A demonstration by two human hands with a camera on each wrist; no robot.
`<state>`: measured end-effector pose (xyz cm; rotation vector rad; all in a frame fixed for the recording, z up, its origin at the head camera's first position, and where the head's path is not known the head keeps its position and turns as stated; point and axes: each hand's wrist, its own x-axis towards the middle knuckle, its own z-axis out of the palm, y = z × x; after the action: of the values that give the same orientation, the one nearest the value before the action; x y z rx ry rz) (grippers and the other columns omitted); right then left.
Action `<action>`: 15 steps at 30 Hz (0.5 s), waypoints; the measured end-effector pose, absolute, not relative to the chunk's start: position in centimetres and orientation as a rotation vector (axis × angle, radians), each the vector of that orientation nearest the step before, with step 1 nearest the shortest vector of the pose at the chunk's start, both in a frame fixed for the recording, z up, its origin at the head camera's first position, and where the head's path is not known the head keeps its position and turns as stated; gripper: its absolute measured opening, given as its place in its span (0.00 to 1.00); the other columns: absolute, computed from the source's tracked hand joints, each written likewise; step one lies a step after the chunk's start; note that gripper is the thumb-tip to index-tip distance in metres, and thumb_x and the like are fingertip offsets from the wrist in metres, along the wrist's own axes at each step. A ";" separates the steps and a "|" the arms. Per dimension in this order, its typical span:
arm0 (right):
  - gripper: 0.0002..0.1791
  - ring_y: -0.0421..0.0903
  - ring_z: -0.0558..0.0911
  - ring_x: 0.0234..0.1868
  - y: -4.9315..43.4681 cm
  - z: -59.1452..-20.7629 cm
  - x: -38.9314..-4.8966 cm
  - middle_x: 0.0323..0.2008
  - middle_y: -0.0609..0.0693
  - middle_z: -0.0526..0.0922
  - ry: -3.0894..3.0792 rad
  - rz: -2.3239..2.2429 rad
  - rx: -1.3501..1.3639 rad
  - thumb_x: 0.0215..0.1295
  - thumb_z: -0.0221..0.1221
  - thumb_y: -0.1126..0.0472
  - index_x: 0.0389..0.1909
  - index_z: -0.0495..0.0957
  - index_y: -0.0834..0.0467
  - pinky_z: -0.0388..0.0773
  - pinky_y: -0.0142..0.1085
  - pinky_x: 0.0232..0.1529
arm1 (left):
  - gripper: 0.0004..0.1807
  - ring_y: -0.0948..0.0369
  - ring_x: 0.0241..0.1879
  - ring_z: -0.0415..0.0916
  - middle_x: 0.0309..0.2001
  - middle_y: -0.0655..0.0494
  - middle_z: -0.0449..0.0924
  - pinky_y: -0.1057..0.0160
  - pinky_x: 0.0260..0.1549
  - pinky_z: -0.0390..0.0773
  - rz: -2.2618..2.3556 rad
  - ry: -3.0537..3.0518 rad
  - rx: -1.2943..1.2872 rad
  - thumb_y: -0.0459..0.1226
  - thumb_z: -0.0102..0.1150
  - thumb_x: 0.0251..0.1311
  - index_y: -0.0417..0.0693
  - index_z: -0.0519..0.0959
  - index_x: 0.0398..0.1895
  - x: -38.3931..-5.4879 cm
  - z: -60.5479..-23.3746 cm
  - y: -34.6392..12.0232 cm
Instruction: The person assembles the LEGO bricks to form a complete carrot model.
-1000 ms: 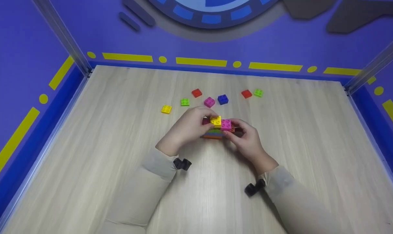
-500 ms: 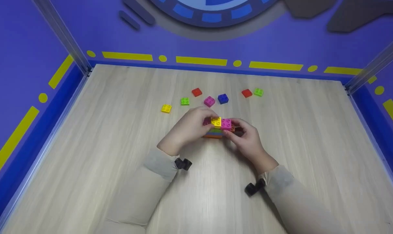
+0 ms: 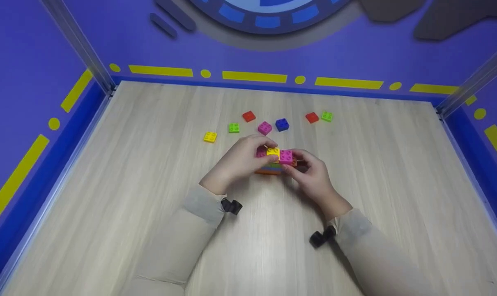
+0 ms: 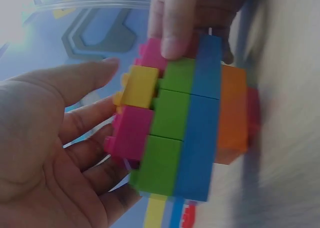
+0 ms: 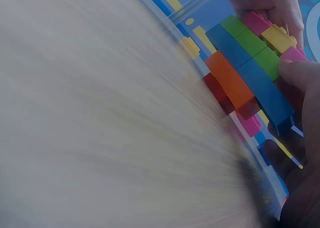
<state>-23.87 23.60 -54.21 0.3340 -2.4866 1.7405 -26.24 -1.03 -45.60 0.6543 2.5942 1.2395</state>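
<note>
In the left wrist view a stack of toy bricks [image 4: 200, 138] has layers of red, orange, blue and green. Along its top sit a yellow brick [image 3: 273, 151] between a pink brick [image 4: 135, 133] and another pink brick [image 3: 286, 156]. My right hand [image 3: 314, 176] holds the stack's right end, thumb on the front green brick and fingers behind. Loosely bent, my left hand [image 3: 240, 160] surrounds the top left end. Its thumb tip hovers by the yellow brick's studs, with the other fingers behind the near pink brick.
Loose bricks lie beyond the stack: a yellow one [image 3: 210, 137], a green one [image 3: 233, 128], a red one [image 3: 249, 116], a pink one [image 3: 265, 128] and a blue one [image 3: 281, 124]. Farther right are another red brick [image 3: 312, 117] and a green brick [image 3: 327, 116]. Blue panels border the wooden table [image 3: 150, 123].
My left thumb has shifted slightly right over the yellow brick, which sits a little lower and flush beside the pink one. My right hand has kept its grip, and the loose bricks have stayed put.
</note>
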 end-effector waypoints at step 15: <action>0.25 0.46 0.87 0.57 23.7 -54.4 -24.1 0.60 0.55 0.91 -2.506 1.729 0.334 0.74 0.76 0.57 0.67 0.85 0.59 0.85 0.25 0.59 | 0.13 0.54 0.68 0.82 0.65 0.56 0.87 0.49 0.73 0.82 1.495 2.415 0.554 0.43 0.73 0.77 0.54 0.88 0.60 -27.4 -48.2 -1.3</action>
<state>-24.07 23.74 -54.40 0.3337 -2.5057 1.7286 -27.37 -1.26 -48.23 0.5539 2.4153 1.4953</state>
